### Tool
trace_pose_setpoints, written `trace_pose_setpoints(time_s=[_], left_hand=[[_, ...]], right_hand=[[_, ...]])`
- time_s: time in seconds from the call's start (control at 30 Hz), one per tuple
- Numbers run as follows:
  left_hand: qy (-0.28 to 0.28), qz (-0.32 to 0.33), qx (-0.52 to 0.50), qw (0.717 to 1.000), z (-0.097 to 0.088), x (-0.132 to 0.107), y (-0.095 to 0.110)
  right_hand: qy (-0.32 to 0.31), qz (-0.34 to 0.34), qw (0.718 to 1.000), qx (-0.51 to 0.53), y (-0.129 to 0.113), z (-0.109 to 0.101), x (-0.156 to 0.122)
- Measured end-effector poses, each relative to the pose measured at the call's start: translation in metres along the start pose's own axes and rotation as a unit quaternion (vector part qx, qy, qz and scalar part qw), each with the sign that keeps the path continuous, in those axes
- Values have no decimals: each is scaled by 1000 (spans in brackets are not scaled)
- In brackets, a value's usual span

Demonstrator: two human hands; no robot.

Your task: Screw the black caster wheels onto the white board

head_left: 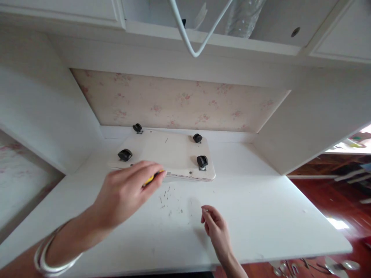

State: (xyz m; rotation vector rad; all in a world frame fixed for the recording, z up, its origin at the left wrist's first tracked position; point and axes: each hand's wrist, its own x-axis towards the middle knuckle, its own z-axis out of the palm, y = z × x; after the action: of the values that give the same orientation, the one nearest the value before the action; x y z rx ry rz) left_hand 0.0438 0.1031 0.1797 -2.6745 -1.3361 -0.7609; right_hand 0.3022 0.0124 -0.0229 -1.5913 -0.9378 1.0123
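My left hand, wearing white bangles on the wrist, is closed around a slim yellow-and-black handled tool; its exact kind is hidden by my fingers. It hovers at the front edge of a white board with rounded corners. Black caster wheels stand up from the board's corners, among them a front right caster and a front left caster. Over the tabletop, my right hand has its fingers curled together in a pinch; whatever they hold, if anything, is too small to name.
Dark bits of debris lie scattered on the white tabletop. Side panels enclose the desk, and a shelf with a hanging white cable is overhead. Metal objects lie on the red-brown floor.
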Motion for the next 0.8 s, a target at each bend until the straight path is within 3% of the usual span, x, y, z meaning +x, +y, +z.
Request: trace_pose_setpoints(time_s=[0.07,0.13,0.17,0.27,0.33,0.4,0.47,0.53,0.6,0.63,0.7,0.8], left_hand=[[69,25,-25,997,21,-45,-3],[123,37,-62,990,46,-85,2],[121,47,-71,989,58,-103,6],[152,86,-32,984,91,-142,25],[158,140,-3,978,106,-156,37],[108,143,0,984,113,-161,45],[61,131,-53,988,110,-157,47],[55,126,-135,981,100,-150,41],[67,74,-200,975,90,-141,24],[69,17,-220,973,88,-137,11],[20,-167,-244,955,90,-132,-25],[-4,-391,-221,894,110,-129,-94]], right_hand=[[-124,77,984,106,-15,21,-20],[-239,158,929,234,-32,44,-39],[-289,192,895,280,-40,54,-47],[-342,248,832,360,-57,75,-61],[-313,269,826,384,-60,81,-65],[-271,282,836,385,-57,83,-64],[-236,272,865,351,-49,81,-61],[-200,234,907,288,-41,77,-56],[-169,186,944,214,-37,71,-51],[-161,174,954,185,-38,68,-51],[-166,175,957,161,-41,62,-52],[-175,199,943,203,-47,56,-61]])
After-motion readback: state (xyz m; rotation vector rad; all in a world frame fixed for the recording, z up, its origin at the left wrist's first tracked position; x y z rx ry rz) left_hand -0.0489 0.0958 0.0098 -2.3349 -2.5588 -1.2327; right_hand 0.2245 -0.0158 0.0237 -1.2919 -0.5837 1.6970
